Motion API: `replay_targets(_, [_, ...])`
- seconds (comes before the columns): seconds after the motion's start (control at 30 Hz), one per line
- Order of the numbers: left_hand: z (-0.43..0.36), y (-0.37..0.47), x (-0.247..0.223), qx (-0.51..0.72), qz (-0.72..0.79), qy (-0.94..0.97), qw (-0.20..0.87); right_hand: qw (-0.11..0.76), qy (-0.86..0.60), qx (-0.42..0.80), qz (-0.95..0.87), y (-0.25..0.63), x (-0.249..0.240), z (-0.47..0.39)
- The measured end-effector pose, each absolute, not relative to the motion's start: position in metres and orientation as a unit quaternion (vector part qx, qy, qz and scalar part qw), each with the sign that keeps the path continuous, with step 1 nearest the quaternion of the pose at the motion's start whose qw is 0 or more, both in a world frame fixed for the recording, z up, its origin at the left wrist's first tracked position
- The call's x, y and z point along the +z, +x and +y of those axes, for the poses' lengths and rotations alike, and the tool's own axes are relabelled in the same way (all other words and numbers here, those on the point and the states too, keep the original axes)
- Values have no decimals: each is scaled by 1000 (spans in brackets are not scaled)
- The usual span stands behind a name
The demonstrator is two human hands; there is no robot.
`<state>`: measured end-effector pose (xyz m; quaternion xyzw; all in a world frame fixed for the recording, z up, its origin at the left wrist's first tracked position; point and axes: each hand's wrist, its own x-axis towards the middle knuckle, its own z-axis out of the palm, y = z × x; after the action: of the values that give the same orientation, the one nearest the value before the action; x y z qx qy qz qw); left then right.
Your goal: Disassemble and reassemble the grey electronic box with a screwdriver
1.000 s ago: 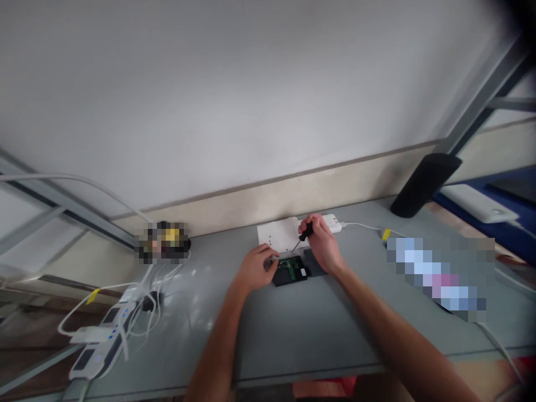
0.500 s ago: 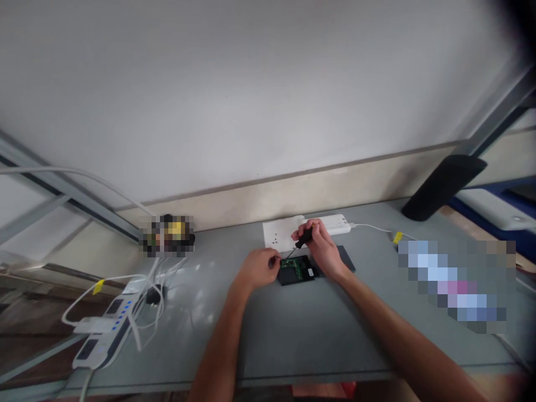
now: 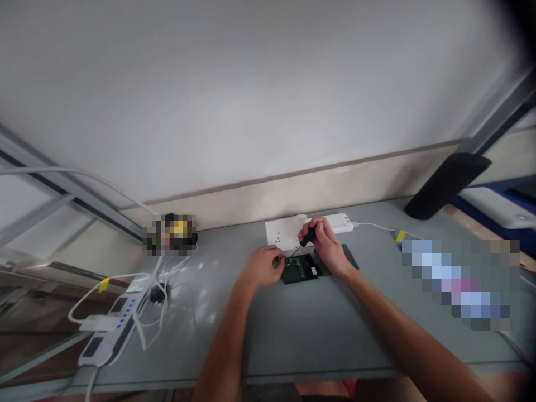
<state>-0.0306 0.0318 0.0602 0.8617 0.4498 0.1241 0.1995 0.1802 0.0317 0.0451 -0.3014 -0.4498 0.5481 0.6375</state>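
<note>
My right hand (image 3: 329,245) is wrapped round the black handle of a screwdriver (image 3: 309,237). The thin shaft slants down and left toward the green circuit board (image 3: 300,267) inside a flat, black, opened device (image 3: 293,276) on the table. My left hand (image 3: 263,266) is at the device's left edge, thumb and fingers pinched together near the screwdriver's tip. What that pinch holds is too small and dark to make out. Behind the device lies a white sheet (image 3: 285,230) with several tiny dark dots, probably screws. A dark flat panel (image 3: 349,258) lies partly hidden beneath my right hand.
A white power strip (image 3: 343,222) is behind my right hand, its cable running right. Another power strip (image 3: 109,329) with tangled white cables sits at the left. A black cylinder-like object (image 3: 446,184) stands back right. Blurred-out items lie at both sides of the grey table (image 3: 318,335).
The whole view has shifted slightly, with the scene a little further right. Both hands keep their places at the device, and the screwdriver stays in my right hand.
</note>
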Motion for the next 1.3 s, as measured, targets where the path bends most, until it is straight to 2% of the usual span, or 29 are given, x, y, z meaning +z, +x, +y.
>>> replay_targets(0.13, [31, -29, 57, 120, 459, 855, 211, 615, -318, 502, -517, 180, 47, 28])
replay_targets(0.3, [31, -30, 55, 124, 452, 854, 228, 569, -366, 348, -649, 182, 57, 23])
replay_targets(0.37, [32, -31, 55, 126, 446, 855, 232, 553, -360, 329, -675, 182, 65, 22])
replay_targets(0.57, [34, -31, 54, 127, 443, 849, 259, 548, -339, 327, -691, 166, 81, 34])
replay_targets(0.73, [34, -32, 53, 126, 456, 827, 303, 591, -312, 372, -643, 150, 65, 40])
replay_targets(0.93, [35, -34, 51, 110, 458, 820, 324, 626, -323, 365, -609, 158, 51, 40])
replay_targets(1.3, [37, -34, 47, 111, 462, 813, 336, 574, -315, 413, -633, 179, 57, 41])
